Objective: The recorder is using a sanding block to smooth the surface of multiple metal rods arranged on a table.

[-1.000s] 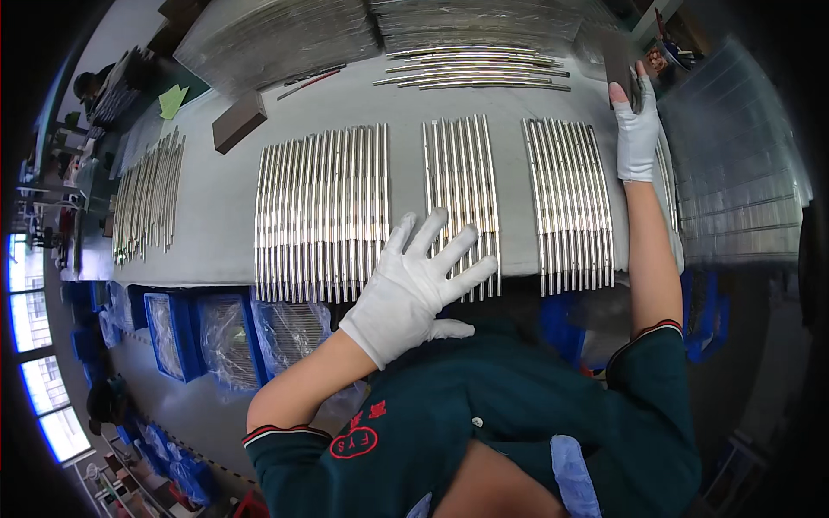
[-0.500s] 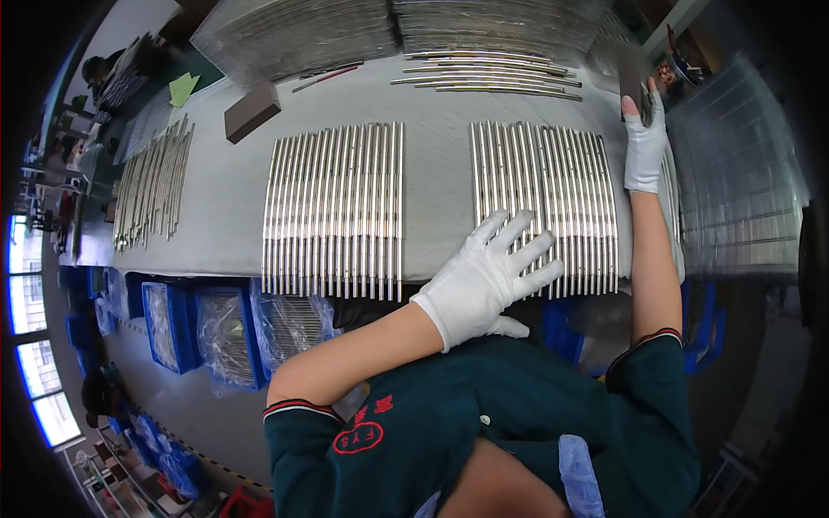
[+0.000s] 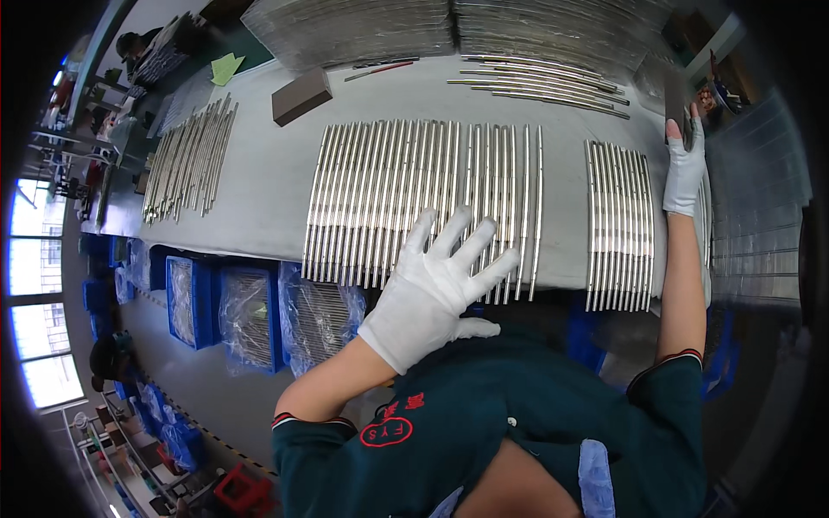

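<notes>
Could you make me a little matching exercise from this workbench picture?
1. White-gloved left hand
2. White-gloved right hand
3. Brown rectangular block
4. Blue plastic crates

A. Below the grey cloth-covered table
B. At a dark flat slab, far right
C. Spread over long, silvery metal rods
D. Untouched, on the table

Pairs: 1-C; 2-B; 3-D; 4-A

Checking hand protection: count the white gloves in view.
2: one on the left hand, over the rods; one on the right hand, at the table's right side. Others may be hidden.

Factory workshop, metal rods (image 3: pixel 380 198) in rows, cloth-covered workbench (image 3: pixel 268 173), plastic-lined blue crates (image 3: pixel 204 302)
</notes>
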Demonstrator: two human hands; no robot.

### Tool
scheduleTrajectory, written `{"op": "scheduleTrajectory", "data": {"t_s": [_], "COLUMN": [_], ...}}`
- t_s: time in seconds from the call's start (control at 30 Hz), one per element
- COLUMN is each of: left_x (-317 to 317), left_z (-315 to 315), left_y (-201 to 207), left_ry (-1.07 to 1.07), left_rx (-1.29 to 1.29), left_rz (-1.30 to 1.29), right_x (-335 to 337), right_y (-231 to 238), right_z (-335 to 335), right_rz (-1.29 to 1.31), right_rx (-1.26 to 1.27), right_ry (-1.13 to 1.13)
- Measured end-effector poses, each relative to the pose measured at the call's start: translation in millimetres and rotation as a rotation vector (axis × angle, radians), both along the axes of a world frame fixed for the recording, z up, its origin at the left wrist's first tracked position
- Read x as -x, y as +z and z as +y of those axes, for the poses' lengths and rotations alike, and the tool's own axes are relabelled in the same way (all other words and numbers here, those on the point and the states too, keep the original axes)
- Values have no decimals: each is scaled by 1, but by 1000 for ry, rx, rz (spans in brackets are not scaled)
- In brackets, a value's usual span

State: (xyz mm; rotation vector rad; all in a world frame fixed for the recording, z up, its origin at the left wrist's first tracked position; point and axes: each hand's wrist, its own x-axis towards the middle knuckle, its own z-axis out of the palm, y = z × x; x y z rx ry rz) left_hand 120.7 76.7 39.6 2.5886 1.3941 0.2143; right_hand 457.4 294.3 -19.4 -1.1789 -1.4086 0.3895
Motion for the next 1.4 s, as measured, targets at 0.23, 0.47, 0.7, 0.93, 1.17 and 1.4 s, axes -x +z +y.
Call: {"op": "scheduleTrajectory", "data": {"t_s": [0.23,0.47,0.7,0.93,1.17,1.4], "left_x": [12,15,4,-29,-34,-40], "left_z": [2,10,9,16,13,10], "left_y": [-15,-25,-22,-32,-39,-37], "left_ry": [9,31,-12,-120,-64,-33], "left_rx": [-22,-62,-18,-35,-152,-199], "left_rz": [-5,24,-32,-114,-57,-127], "right_x": [-1,0,1,-2,13,61], "right_y": [-2,-4,-2,-5,12,34], "right_z": [0,0,-1,1,-18,-50], "right_rz": [8,-33,-31,-35,-174,-696], "right_rx": [-10,-6,-9,7,-5,33], "right_ry": [-6,-33,-36,-54,54,433]}}
